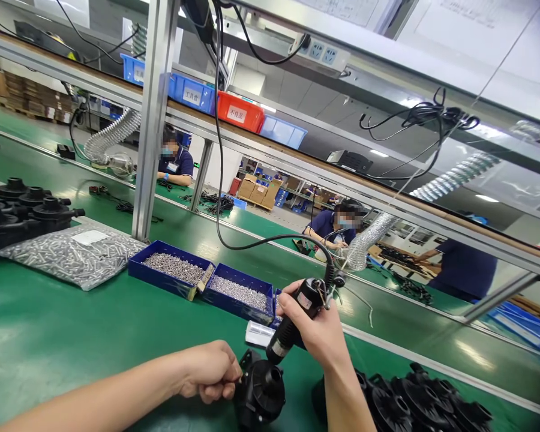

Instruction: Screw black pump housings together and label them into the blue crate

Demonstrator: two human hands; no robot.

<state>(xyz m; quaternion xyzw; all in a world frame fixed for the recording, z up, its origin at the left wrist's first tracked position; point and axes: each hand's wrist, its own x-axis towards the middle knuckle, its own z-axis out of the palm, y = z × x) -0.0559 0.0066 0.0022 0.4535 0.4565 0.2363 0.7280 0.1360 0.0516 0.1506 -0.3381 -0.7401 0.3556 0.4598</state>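
My right hand (pixel 319 330) is wrapped round a black electric screwdriver (pixel 292 327), which tilts down to the left. Its nose meets the top edge of a black pump housing (pixel 263 390) on the green bench; the bit itself is hidden. At the housing's left side, my left hand (pixel 213 372) is closed, fingertips gripping its edge. Behind them stand blue trays of small metal screws, one (pixel 175 267) with longer pieces and another (pixel 238 294) with smaller ones. A third tray is partly hidden behind my right hand. A small white box (pixel 258 334) lies just behind the housing.
Black housings (pixel 409 396) are grouped at the lower right, and more (pixel 27 207) at the left. A bag of screws (pixel 76 252) lies beside the trays. A metal post (pixel 153 120) rises behind it. The screwdriver cable (pixel 220 180) hangs from above. People (pixel 337 225) sit across the bench.
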